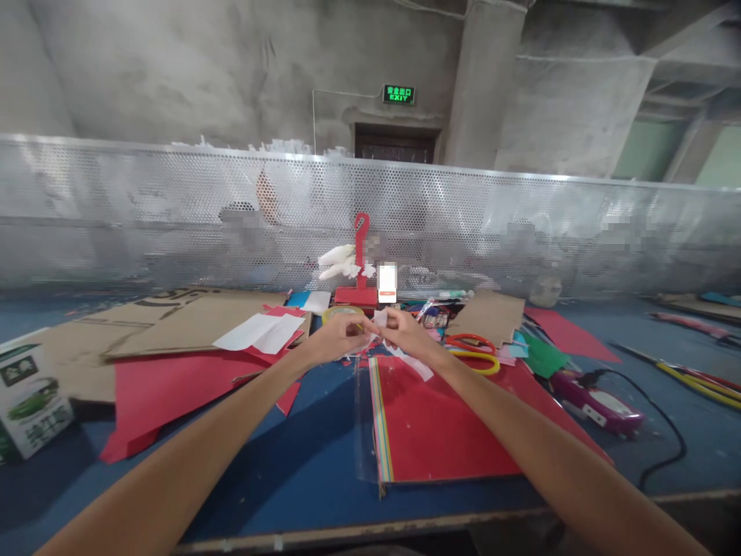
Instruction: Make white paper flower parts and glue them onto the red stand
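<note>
Both hands meet above the middle of the table, fingertips pinched on a small strip of white paper (pixel 380 317). My left hand (pixel 341 337) is closed at its left side, and my right hand (pixel 408 335) is closed on it from the right. A white paper piece (pixel 417 366) hangs or lies just under my right hand; whether it joins the strip cannot be made out. Below lies a stack of red paper (pixel 451 432) with a multicoloured edge, in a clear sleeve. Behind my left hand, a roll of clear tape (pixel 347 312) is partly hidden.
Cardboard (pixel 174 324), red sheets (pixel 191 394) and a white sheet (pixel 260 332) lie left, near a milk carton (pixel 38 405). Rightward are scissors with orange and yellow handles (pixel 478 357), a purple corded device (pixel 602 405) and long-handled tools (pixel 688 378). A red stand (pixel 360 262) rises behind.
</note>
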Action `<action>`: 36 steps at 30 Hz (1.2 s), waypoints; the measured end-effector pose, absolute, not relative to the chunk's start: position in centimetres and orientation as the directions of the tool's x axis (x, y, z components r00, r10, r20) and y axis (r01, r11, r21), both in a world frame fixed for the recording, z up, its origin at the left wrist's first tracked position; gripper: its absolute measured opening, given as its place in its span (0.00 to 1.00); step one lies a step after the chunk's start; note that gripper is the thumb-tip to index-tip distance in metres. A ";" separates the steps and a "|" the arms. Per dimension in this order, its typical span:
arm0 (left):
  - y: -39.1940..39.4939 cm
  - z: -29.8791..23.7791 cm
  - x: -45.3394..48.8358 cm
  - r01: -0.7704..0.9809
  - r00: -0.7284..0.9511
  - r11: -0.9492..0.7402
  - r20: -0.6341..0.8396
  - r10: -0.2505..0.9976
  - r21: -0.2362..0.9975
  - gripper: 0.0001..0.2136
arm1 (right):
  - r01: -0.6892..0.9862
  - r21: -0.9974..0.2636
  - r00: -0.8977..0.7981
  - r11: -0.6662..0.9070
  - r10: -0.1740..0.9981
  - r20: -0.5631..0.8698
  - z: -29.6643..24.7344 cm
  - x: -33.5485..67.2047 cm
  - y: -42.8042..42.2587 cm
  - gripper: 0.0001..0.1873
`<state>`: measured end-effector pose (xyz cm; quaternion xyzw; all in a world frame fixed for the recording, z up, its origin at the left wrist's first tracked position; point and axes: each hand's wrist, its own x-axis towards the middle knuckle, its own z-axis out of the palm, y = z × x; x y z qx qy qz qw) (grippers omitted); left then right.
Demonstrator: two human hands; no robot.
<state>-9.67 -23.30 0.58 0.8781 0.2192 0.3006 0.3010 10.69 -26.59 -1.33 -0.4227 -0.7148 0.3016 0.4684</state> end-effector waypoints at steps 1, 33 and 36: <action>-23.3 0.6 -9.6 0.211 0.715 -0.724 0.401 0.572 0.657 0.10 | 0.320 -0.832 -0.207 0.454 0.890 0.407 -1.4 10.7 -26.6 0.10; -22.4 0.4 -9.3 0.243 0.522 -0.694 0.512 0.682 0.677 0.11 | 0.250 -0.849 -0.242 0.467 0.879 0.412 -1.2 10.1 -26.8 0.13; -22.8 0.8 -9.5 0.278 0.534 -0.718 0.518 0.668 0.639 0.10 | 0.262 -0.846 -0.234 0.465 0.881 0.412 -1.1 10.0 -26.8 0.12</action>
